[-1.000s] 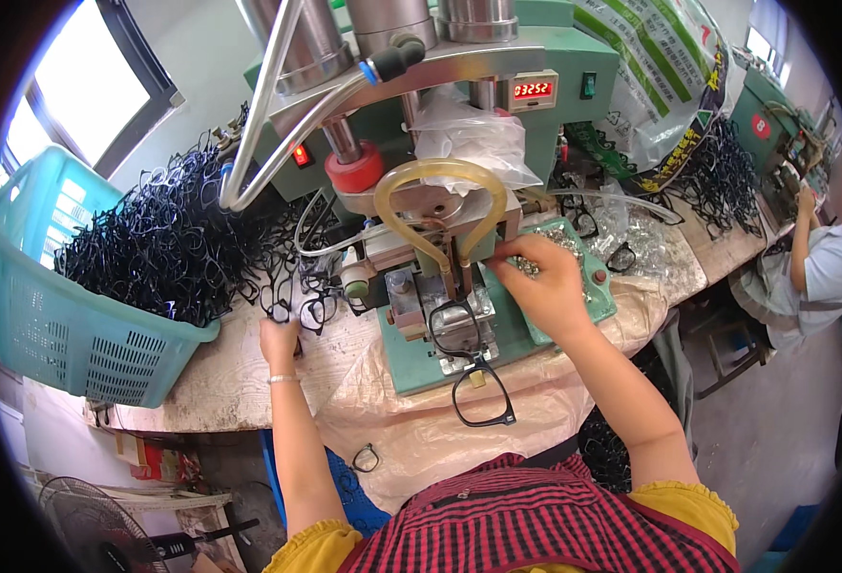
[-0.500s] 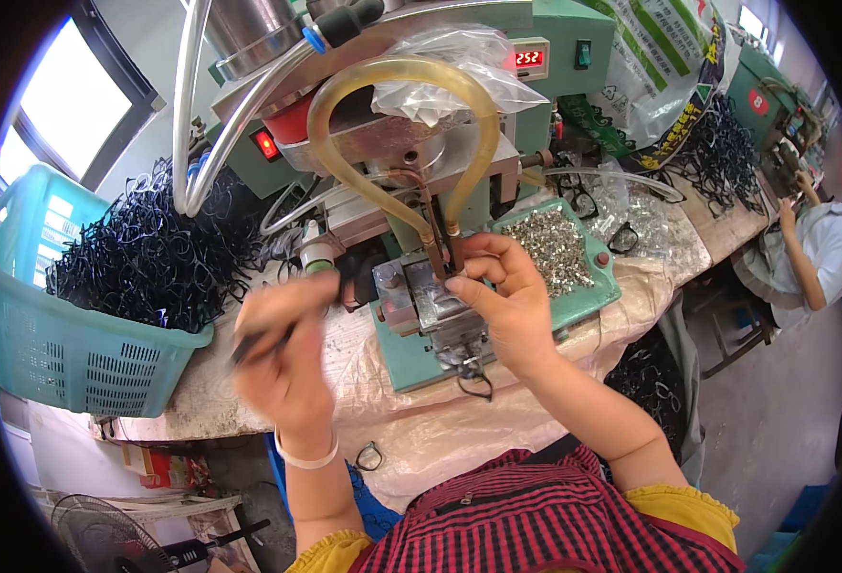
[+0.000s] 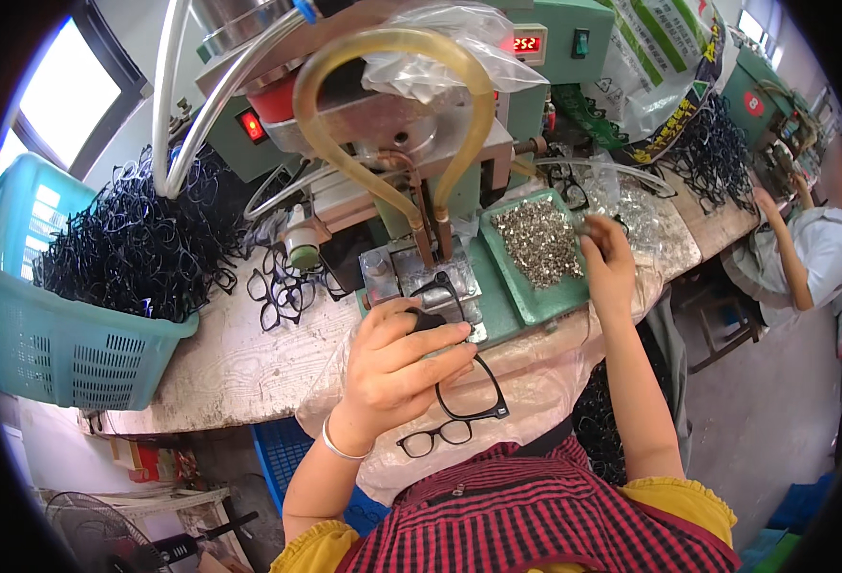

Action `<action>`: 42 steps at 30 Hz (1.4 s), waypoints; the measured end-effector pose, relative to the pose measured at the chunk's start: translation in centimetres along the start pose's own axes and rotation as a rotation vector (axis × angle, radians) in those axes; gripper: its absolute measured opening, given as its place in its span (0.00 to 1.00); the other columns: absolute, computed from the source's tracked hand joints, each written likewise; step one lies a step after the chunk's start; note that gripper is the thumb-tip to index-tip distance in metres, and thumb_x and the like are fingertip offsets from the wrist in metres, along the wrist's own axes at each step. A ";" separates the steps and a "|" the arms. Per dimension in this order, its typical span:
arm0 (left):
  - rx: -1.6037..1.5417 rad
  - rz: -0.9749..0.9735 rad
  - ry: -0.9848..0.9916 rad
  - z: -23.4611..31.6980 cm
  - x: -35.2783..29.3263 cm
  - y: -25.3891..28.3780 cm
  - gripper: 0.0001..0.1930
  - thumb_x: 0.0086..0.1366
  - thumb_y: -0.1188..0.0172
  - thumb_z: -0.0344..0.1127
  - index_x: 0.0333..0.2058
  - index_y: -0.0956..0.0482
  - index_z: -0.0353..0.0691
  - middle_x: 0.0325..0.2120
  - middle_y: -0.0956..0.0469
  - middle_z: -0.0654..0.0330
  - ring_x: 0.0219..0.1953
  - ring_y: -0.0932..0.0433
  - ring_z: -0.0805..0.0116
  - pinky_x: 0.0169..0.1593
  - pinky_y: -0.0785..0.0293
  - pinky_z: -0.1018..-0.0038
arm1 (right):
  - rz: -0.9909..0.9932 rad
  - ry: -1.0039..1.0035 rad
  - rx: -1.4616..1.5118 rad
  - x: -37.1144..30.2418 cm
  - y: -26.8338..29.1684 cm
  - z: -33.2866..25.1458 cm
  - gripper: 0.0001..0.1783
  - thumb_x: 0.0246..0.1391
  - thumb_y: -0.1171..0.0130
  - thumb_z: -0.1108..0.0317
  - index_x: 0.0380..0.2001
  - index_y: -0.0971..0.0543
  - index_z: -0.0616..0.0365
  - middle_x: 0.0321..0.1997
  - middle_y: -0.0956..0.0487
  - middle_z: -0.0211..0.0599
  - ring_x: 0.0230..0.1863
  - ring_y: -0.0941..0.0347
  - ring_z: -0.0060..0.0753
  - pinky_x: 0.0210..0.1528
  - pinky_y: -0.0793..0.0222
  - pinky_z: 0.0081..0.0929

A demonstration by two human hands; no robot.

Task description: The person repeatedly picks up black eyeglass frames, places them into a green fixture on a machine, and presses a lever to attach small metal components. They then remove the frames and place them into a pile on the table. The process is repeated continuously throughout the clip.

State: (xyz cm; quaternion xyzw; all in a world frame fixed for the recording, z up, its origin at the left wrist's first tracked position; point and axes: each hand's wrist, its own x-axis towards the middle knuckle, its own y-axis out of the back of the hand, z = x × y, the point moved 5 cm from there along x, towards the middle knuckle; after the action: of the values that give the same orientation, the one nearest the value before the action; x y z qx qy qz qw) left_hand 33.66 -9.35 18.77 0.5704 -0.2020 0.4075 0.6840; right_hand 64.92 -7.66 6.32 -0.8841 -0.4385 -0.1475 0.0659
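Observation:
My left hand [image 3: 397,368] is closed around a black eyeglass frame [image 3: 503,409] in front of the machine's metal fixture [image 3: 429,277]. One part of the frame reaches up over the fixture; a rim hangs below my fingers. Above the fixture, two copper-coloured prongs [image 3: 432,244] point down from a yellowish hose loop [image 3: 483,105]. My right hand [image 3: 612,263] is at the right edge of a green tray [image 3: 533,312] of small metal pieces [image 3: 538,244]. Its thumb and finger are pinched together; anything between them is too small to make out. A second eyeglass frame [image 3: 456,432] lies nearer me.
At left stands a turquoise basket [image 3: 96,349] heaped with black frames [image 3: 139,253]. Several loose frames [image 3: 283,291] lie between it and the machine. A plastic sheet [image 3: 536,368] covers the table's front edge. Far right, another person [image 3: 798,253] sits at a machine.
My left hand has come rightward to the fixture with a black frame. My right hand has left the prongs and moved right, beside the tray. The view has shifted slightly.

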 end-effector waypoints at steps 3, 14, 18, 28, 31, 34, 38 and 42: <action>-0.005 0.006 0.024 -0.5 -0.4 -0.1 0.12 0.50 0.26 0.33 0.36 0.13 0.45 0.41 0.16 0.63 0.33 0.27 0.63 0.50 0.25 0.58 | -0.104 0.146 -0.658 -3.1 0.2 -3.4 0.17 0.50 0.36 0.72 0.46 0.19 0.57 0.40 0.18 0.38 0.45 0.24 0.38 0.49 0.29 0.31; -0.638 0.048 0.597 6.8 0.9 7.2 0.07 0.57 0.43 0.23 0.31 0.21 0.44 0.36 0.19 0.59 0.34 0.20 0.63 0.44 0.25 0.67 | -0.057 0.531 -0.801 -2.7 -5.9 -2.1 0.05 0.52 0.37 0.72 0.32 0.19 0.60 0.33 0.22 0.43 0.38 0.27 0.49 0.42 0.32 0.40; -0.767 0.553 0.700 9.9 -1.4 6.3 0.03 0.63 0.46 0.30 0.31 0.24 0.44 0.28 0.27 0.60 0.28 0.23 0.68 0.42 0.22 0.68 | -0.006 0.137 -0.402 -1.7 -5.0 0.9 0.07 0.62 0.41 0.71 0.40 0.21 0.64 0.36 0.19 0.30 0.37 0.27 0.21 0.42 0.32 0.21; 0.533 0.746 0.535 -14.8 -10.2 18.1 0.17 0.64 0.46 0.20 0.50 0.24 0.37 0.38 0.19 0.57 0.40 0.22 0.63 0.47 0.27 0.68 | -0.144 0.176 -0.284 -2.4 -5.9 -4.0 0.08 0.55 0.40 0.77 0.39 0.18 0.63 0.36 0.18 0.31 0.39 0.24 0.21 0.46 0.29 0.21; 0.767 0.094 0.661 -24.6 -17.7 15.6 0.19 0.59 0.45 0.20 0.50 0.21 0.39 0.39 0.20 0.50 0.40 0.24 0.49 0.45 0.27 0.60 | -0.162 0.099 -0.205 -1.4 -6.8 -4.7 0.08 0.54 0.39 0.76 0.39 0.17 0.63 0.37 0.17 0.33 0.39 0.23 0.22 0.46 0.29 0.21; 0.703 -0.069 0.720 -25.3 -24.8 11.7 0.20 0.57 0.45 0.20 0.49 0.20 0.40 0.36 0.20 0.48 0.37 0.24 0.46 0.43 0.27 0.57 | -0.081 0.049 -0.282 -1.8 -4.1 -3.3 0.08 0.53 0.37 0.75 0.38 0.17 0.63 0.36 0.16 0.34 0.39 0.22 0.24 0.46 0.29 0.22; 0.686 -0.050 0.848 -17.1 -25.9 11.4 0.19 0.59 0.44 0.21 0.50 0.21 0.39 0.33 0.20 0.49 0.38 0.22 0.49 0.44 0.26 0.60 | -0.001 0.028 -0.429 -5.4 1.2 -2.6 0.08 0.49 0.35 0.77 0.35 0.17 0.63 0.34 0.17 0.35 0.38 0.22 0.27 0.46 0.29 0.24; -0.112 0.487 1.038 -14.6 -25.6 11.9 0.22 0.68 0.48 0.23 0.60 0.28 0.42 0.34 0.28 0.66 0.34 0.30 0.77 0.40 0.29 0.79 | -0.134 0.164 -0.324 -6.0 -2.1 -7.1 0.07 0.48 0.35 0.77 0.34 0.17 0.61 0.35 0.17 0.37 0.38 0.21 0.33 0.44 0.28 0.27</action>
State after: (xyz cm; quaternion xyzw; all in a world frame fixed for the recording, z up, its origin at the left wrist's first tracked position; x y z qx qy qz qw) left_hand 6.54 -3.73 3.24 0.1958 0.0137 0.7684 0.6091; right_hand 58.38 -12.63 11.12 -0.8371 -0.4599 -0.2916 -0.0517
